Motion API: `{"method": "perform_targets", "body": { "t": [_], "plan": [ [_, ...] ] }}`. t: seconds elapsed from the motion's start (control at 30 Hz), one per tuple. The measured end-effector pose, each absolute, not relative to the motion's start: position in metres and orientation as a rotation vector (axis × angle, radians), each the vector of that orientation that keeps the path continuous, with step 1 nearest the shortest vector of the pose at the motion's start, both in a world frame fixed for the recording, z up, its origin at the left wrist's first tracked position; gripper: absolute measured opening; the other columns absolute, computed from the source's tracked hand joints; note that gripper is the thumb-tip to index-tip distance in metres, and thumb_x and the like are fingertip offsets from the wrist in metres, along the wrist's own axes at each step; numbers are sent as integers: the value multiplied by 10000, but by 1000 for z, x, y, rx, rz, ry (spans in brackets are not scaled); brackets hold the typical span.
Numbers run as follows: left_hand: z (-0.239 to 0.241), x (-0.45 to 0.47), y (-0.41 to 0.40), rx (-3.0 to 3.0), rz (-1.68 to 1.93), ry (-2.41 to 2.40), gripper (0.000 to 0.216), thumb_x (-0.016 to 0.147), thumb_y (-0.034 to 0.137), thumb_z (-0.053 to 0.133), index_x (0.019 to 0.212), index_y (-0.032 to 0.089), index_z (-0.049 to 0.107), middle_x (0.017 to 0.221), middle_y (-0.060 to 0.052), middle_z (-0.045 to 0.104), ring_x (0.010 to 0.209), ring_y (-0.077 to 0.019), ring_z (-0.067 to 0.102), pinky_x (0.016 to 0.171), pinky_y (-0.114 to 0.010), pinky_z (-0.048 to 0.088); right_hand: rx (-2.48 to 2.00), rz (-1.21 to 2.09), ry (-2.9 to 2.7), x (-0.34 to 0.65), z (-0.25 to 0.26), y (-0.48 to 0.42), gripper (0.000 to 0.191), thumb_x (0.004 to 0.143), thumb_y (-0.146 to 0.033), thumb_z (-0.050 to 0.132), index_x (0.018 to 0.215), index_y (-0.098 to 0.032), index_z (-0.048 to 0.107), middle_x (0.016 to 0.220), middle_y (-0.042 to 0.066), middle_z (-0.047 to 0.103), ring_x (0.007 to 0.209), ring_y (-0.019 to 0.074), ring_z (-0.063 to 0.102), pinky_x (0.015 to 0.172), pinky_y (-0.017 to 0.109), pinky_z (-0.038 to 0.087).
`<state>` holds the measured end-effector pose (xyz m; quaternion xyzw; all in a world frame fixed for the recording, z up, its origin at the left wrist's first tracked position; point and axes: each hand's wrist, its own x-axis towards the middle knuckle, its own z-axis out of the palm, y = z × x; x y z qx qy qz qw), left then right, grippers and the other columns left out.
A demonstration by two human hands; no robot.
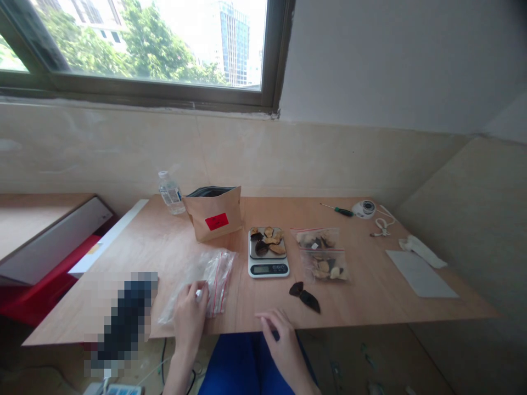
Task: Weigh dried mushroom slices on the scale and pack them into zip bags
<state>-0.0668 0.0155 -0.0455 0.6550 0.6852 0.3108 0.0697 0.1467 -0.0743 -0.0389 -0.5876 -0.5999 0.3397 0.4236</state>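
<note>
My left hand (190, 308) is on a stack of clear zip bags (220, 274) with red seal lines, its fingers curled and pinched at the plastic. At the table's front edge, my right hand (280, 336) holds nothing, thumb apart from the loosely bent fingers. Beyond the hands stands a white digital kitchen scale (269, 269) bearing several dried slices (269, 241), pale and dark; its reading is too small to make out. Two dark dried pieces (304, 298) lie on the table near my right hand. Right of the scale are two filled zip bags (329, 266) of similar slices.
Behind the zip bags stands an open brown paper pouch (214, 221) with a red label, beside a water bottle (171, 193). A screwdriver (343, 211), a white dome camera (364, 209) and a grey-white sheet (420, 274) lie to the right. A pixelated dark object (127, 315) is at left.
</note>
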Motion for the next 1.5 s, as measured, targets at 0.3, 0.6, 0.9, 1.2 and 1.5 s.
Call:
{"method": "perform_targets", "body": {
  "t": [0.3, 0.6, 0.9, 1.2, 1.5],
  "plan": [
    [-17, -23, -26, 1857, 1257, 1598, 234, 868, 337, 473, 1030, 209, 582, 866, -38, 591, 644, -133, 545, 607, -251, 478, -1246, 1114, -1252, 86, 0, -36, 317, 915, -384, 424, 1132, -180, 534, 960, 65, 652, 826, 162, 633, 717, 248, 511],
    [-14, -17, -34, 1923, 1032, 1169, 481, 881, 253, 436, 1358, 292, 390, 1193, -102, 526, 952, -175, 593, 814, -303, 523, -1235, 1146, -1104, 107, -3, -28, 430, 881, -512, 428, 982, -154, 643, 818, 73, 679, 797, 214, 638, 716, 286, 514],
    [-26, -18, -24, 2002, 1188, 1230, 254, 857, 278, 502, 1060, 252, 653, 918, -61, 604, 808, -154, 620, 663, -232, 542, -1270, 1197, -1315, 120, 8, -33, 437, 908, -496, 375, 1043, -187, 653, 823, 53, 684, 789, 215, 635, 713, 291, 501],
    [-19, -18, -14, 1838, 1458, 1502, 104, 848, 275, 520, 824, 202, 590, 831, -37, 614, 817, -165, 598, 742, -283, 488, -1381, 1143, -1323, 156, -2, -20, 472, 896, -508, 387, 1085, -162, 648, 880, 73, 693, 895, 235, 625, 799, 337, 476],
    [-5, 9, 12, 1451, 1474, 1493, 193, 872, 381, 453, 912, 198, 502, 1153, -111, 608, 1048, -222, 586, 784, -327, 494, -1533, 556, -1483, 207, -22, 36, 433, 889, -466, 404, 1170, -175, 559, 1148, 129, 588, 1069, 245, 523, 902, 406, 409]
  ]
}}
